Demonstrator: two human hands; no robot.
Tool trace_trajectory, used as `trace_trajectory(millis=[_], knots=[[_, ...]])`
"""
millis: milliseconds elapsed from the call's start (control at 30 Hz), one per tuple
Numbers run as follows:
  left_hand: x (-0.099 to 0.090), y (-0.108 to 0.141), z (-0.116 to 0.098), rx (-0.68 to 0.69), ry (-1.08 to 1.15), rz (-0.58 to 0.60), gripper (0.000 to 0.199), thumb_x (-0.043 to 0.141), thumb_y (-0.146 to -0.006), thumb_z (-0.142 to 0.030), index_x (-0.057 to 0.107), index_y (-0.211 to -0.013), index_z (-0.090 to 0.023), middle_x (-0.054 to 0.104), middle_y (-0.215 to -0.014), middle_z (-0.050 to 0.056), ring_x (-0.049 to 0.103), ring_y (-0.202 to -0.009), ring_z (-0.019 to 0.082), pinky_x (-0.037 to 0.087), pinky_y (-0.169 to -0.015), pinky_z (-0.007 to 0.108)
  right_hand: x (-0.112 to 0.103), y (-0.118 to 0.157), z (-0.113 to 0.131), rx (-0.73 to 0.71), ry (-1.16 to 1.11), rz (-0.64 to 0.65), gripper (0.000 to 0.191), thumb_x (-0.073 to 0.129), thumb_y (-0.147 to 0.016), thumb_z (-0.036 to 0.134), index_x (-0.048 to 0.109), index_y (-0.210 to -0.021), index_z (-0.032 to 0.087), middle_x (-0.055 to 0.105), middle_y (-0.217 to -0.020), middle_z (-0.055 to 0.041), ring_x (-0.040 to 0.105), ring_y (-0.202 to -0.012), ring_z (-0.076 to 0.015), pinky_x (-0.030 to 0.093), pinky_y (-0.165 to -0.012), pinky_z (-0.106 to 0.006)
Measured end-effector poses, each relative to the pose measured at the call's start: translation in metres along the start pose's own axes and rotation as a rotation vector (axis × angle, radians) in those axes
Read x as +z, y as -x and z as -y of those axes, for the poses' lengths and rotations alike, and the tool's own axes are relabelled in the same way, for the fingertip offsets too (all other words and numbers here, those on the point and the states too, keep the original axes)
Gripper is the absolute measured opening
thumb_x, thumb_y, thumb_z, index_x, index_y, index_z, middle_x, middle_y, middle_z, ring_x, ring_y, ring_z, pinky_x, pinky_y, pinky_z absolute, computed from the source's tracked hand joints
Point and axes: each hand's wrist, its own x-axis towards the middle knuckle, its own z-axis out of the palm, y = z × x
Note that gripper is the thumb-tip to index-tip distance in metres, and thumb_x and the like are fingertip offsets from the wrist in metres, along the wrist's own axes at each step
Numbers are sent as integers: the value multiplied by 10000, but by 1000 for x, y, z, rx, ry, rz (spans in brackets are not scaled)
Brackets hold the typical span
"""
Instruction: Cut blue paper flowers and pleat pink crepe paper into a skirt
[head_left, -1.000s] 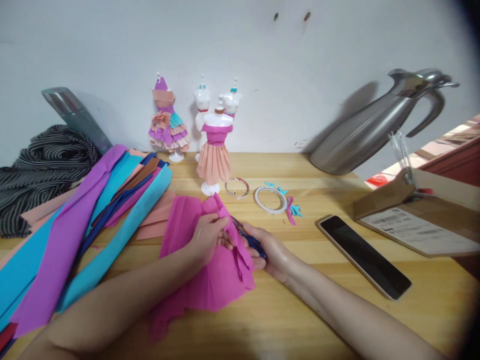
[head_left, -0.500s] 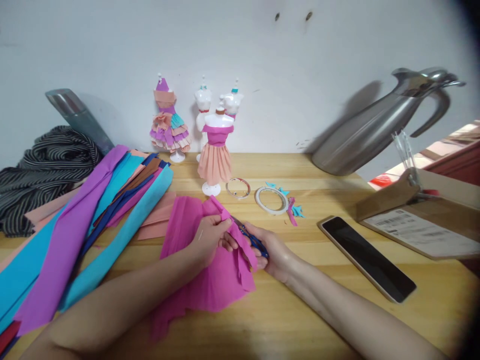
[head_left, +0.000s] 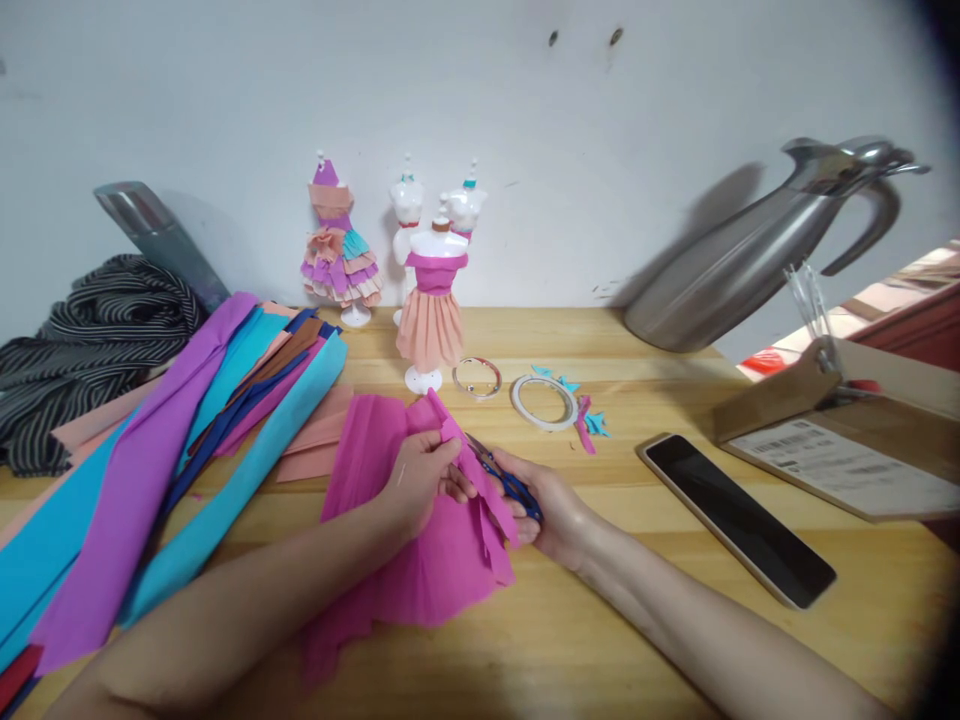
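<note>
Magenta crepe paper (head_left: 435, 570) lies on the wooden table (head_left: 600, 640) at the centre, its upper right edge raised. My left hand (head_left: 424, 480) pinches that edge between thumb and fingers. Small blue-handled scissors (head_left: 510, 487) are in my right hand (head_left: 551, 505), their blades pointing up and left along the raised paper strip. Fingers of my right hand are partly hidden behind the strip. Beyond my hands stands a small white mannequin with a magenta top and a peach pleated skirt (head_left: 430, 325).
Coloured paper strips (head_left: 150, 470) and a striped cloth (head_left: 97, 350) lie left. Behind are more mannequins (head_left: 339, 240). A tape roll (head_left: 544, 402), a bracelet (head_left: 478, 378) and scraps (head_left: 596, 423) sit mid-table. Rightward are a phone (head_left: 739, 520), an open box (head_left: 862, 440) and a metal jug (head_left: 742, 250).
The scissors and my right hand have shifted slightly right and down. The lower end of the raised strip has moved slightly right. My left hand keeps its pinch.
</note>
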Motion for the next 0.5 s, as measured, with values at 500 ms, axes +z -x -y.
trace_trajectory(millis=[500], knots=[[1, 1, -2, -6, -33, 3, 284, 716, -719, -360, 520, -702, -156, 582, -441, 3, 579, -386, 130, 393, -390, 191, 0, 3, 3, 35, -100, -7, 432, 426, -909, 455, 372, -573, 188, 240, -395, 92, 61, -349, -34, 78, -313, -153]])
